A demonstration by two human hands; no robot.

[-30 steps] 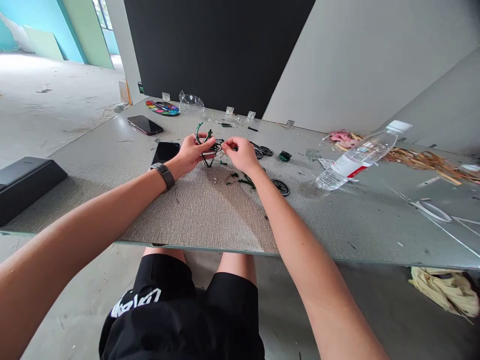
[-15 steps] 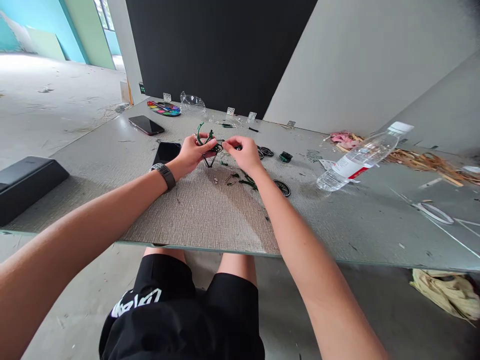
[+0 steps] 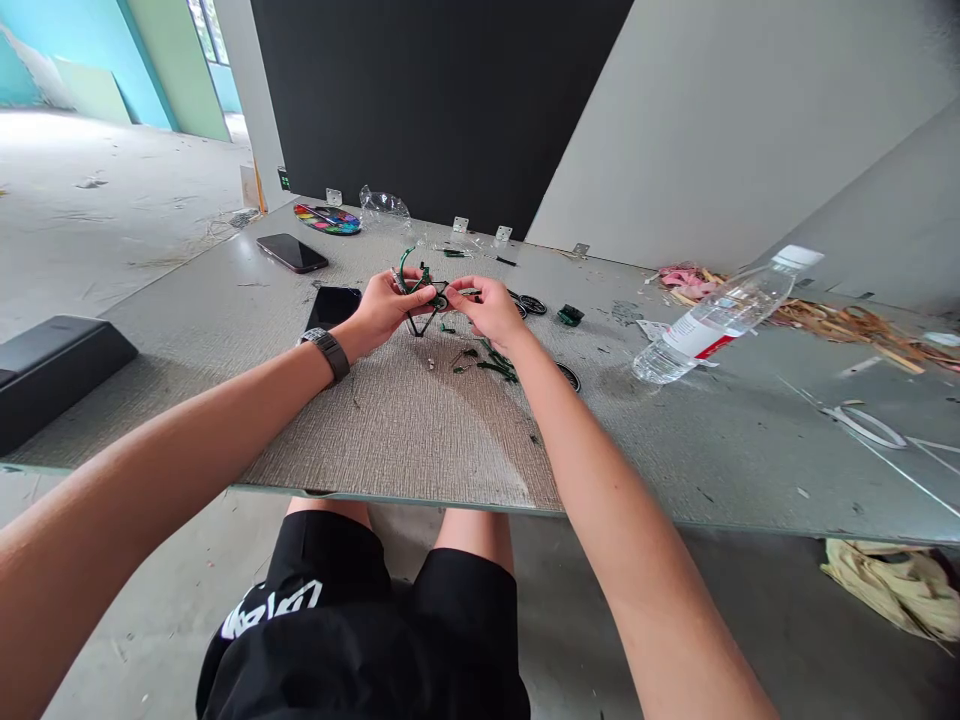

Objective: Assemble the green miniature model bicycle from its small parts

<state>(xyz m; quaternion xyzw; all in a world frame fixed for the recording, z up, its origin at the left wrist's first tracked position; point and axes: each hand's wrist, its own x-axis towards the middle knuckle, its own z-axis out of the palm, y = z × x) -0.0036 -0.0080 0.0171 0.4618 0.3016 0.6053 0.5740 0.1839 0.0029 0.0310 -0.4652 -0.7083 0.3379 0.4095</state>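
Note:
Above the table, my left hand (image 3: 381, 308) is closed round a small model bicycle frame (image 3: 418, 328), dark with green parts. A curved green piece (image 3: 406, 262) sticks up past the thumb. My right hand (image 3: 486, 310) pinches at the frame's right side, its fingertips close to my left thumb. Whatever sits between those fingertips is too small to make out. Below the hands lie green bicycle parts (image 3: 499, 366) and a small spoked wheel (image 3: 570, 377), partly covered by my right forearm. More small black wheels (image 3: 532, 304) rest beyond my right wrist.
A tilted-looking water bottle (image 3: 694, 325) stands at right, near wood shavings (image 3: 847, 325). A dark green block (image 3: 570, 315) lies between. At left are a phone (image 3: 292, 252), a dark flat object (image 3: 334, 304), a paint palette (image 3: 328, 219), clear plastic (image 3: 385, 205) and a black case (image 3: 64, 370).
My right fingertips have shifted slightly and come closer against the frame beside my left thumb. The frame has tipped a little; my left hand stays nearly in place.

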